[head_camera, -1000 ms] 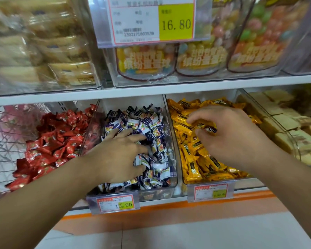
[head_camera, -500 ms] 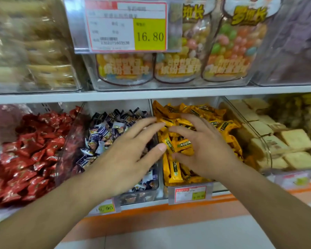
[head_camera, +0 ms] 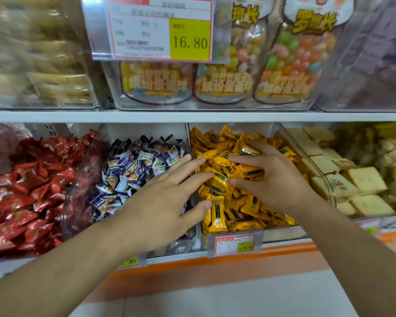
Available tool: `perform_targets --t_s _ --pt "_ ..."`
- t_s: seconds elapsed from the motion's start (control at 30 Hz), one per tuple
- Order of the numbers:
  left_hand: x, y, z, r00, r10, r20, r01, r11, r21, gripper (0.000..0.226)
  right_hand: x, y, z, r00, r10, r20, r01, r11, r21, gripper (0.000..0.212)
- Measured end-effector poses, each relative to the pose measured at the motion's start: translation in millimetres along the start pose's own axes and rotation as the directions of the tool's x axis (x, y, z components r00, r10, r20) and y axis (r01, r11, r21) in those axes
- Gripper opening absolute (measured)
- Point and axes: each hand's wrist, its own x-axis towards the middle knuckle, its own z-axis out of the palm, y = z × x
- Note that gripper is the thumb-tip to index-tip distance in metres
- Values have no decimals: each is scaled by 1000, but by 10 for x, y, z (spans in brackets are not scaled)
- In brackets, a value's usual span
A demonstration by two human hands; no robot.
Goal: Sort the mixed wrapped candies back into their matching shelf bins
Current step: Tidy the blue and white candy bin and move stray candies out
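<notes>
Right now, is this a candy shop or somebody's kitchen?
Most likely a shop's sweets aisle. A price tag reads 16.80, clear bins hold heaps of yellow candies and red candies, and more tags hang along the shelf edge.

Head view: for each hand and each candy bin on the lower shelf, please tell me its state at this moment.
left hand: open, fingers straight, reaching across toward the yellow bin
right hand: fingers spread and bent, resting on the yellow candies; cannot tell if it holds one
yellow bin: full, uncovered
purple-and-white candy bin: full, uncovered
red candies: heaped, untouched
</notes>
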Motion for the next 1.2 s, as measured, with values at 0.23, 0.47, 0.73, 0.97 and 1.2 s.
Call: perform_targets --t_s 0.23,0.47,0.73,0.97,1.2 --pt "-52 31 -43 999 0 36 1 999 -32 67 -61 -300 25 981 -75 180 52 991 125 58" --pt "-712 -332 -454 970 -95 -222 82 994 -67 53 -127 -823 5 997 -73 -36 72 997 -22 53" --pt "-1479 -1506 -729 931 -253 -265 275 960 50 57 -261 -1861 581 884 -418 212 427 904 0 55" --pt "-1425 -1808 -505 935 -352 -34 350 909 226 85 -80 -2376 1048 802 -502 324 504 860 87 54" --pt "-1191 -2067 -518 930 -341 -140 365 906 213 68 21 -2353 1124 800 -507 322 513 856 73 35"
